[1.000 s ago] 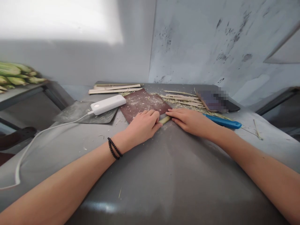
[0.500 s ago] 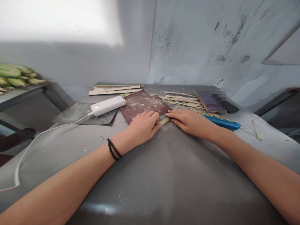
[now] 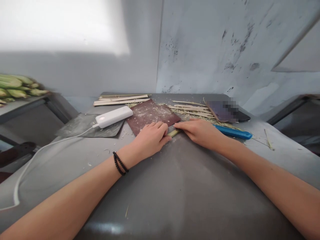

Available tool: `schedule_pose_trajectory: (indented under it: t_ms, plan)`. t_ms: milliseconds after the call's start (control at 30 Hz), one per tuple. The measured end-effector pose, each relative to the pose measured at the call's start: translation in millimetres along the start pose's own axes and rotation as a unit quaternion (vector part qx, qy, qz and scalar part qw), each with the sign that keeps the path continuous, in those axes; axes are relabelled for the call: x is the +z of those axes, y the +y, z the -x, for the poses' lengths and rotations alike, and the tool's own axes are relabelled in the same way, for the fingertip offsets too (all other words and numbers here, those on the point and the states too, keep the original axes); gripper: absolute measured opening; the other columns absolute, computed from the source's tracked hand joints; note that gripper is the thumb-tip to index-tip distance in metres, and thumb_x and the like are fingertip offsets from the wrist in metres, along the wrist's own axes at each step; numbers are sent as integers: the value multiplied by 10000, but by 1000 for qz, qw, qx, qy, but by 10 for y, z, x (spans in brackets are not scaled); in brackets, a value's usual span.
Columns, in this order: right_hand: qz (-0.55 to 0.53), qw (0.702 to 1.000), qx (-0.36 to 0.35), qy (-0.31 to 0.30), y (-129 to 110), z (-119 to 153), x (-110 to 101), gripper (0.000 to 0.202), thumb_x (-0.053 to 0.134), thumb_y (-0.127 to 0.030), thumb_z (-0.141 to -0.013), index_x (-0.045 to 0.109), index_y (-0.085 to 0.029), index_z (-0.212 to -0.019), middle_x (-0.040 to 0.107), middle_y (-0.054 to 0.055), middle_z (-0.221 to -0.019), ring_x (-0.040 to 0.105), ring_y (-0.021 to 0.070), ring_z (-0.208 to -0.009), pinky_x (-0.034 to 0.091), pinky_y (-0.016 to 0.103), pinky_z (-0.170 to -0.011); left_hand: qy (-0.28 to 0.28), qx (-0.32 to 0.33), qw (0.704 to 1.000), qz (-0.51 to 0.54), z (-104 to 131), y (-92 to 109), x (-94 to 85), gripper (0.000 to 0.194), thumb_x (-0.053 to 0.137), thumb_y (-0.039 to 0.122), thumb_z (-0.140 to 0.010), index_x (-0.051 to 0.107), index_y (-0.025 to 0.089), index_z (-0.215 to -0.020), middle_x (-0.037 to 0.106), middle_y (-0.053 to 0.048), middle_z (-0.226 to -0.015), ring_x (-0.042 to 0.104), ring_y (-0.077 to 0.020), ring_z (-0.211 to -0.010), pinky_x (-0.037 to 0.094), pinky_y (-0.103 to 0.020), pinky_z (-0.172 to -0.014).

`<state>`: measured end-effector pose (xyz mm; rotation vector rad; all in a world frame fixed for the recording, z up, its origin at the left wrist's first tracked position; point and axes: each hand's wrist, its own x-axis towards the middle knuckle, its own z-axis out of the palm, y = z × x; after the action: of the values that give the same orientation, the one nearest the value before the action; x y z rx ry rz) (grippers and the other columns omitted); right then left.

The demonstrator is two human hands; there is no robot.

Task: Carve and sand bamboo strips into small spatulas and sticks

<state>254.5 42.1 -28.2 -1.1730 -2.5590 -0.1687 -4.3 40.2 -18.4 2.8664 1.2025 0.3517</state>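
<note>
A short piece of yellow-green bamboo strip (image 3: 174, 133) lies low over the table, spanning the gap between my two hands. My left hand (image 3: 150, 141), a black bead bracelet at its wrist, is closed around the strip's left part with the thumb along the near side. Fingers together, my right hand (image 3: 202, 133) presses on the right end, which is hidden beneath it. Just behind my hands is a reddish-brown sheet of sandpaper (image 3: 151, 115), dusted with pale shavings. A blue-handled tool (image 3: 233, 132) rests beyond my right wrist.
A white power bank (image 3: 114, 116) with a cable sits on a dark grey sheet (image 3: 75, 128) at left. Split bamboo strips (image 3: 122, 100) lie at the back, with more strips (image 3: 193, 108) and shavings near a phone (image 3: 221, 111). Corn cobs (image 3: 18, 86) are piled on another table.
The whole view has shifted slightly, so the table appears a little lower. Both hands stay on the bamboo strip, with only a slight shift of the fingers.
</note>
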Motion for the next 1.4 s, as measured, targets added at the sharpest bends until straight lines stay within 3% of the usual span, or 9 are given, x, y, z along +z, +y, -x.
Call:
schedule_pose_trajectory:
  t_ms: [667, 1067, 1233, 1400]
  plan:
    - [-11, 998, 19, 60, -81, -9, -68, 455, 501, -126, -1036, 746, -239, -1402, 836, 73, -1187, 776, 265, -1043, 596, 384, -872, -20, -19, 998, -50, -21, 58, -103, 234, 681, 363, -1077, 705, 149, -1170, 731, -65, -1133, 726, -218, -1036, 626, -435, -942]
    - [-26, 999, -10, 36, -67, -15, -10, 397, 504, -152, -1060, 771, -234, -1342, 826, 49, -1255, 777, 278, -1087, 599, 428, -953, -24, -26, 998, -50, -25, 38, -65, 273, 693, 378, -1069, 699, 156, -1227, 725, -79, -1195, 725, -228, -1063, 629, -447, -952]
    - [-47, 998, -30, 30, -88, -22, -18, 401, 515, -129, -1051, 778, -287, -1309, 817, 25, -1286, 782, 248, -1121, 596, 392, -984, -22, -23, 998, -49, -24, 28, -52, 268, 691, 372, -1071, 700, 157, -1231, 725, -81, -1206, 723, -232, -1083, 626, -456, -968]
    - [-64, 996, -54, 27, -117, -28, -20, 386, 502, -140, -1063, 765, -254, -1322, 803, 51, -1320, 767, 251, -1193, 598, 390, -1020, -19, -23, 998, -50, -23, 37, -67, 257, 688, 369, -1073, 702, 156, -1216, 727, -76, -1185, 724, -227, -1068, 626, -449, -960]
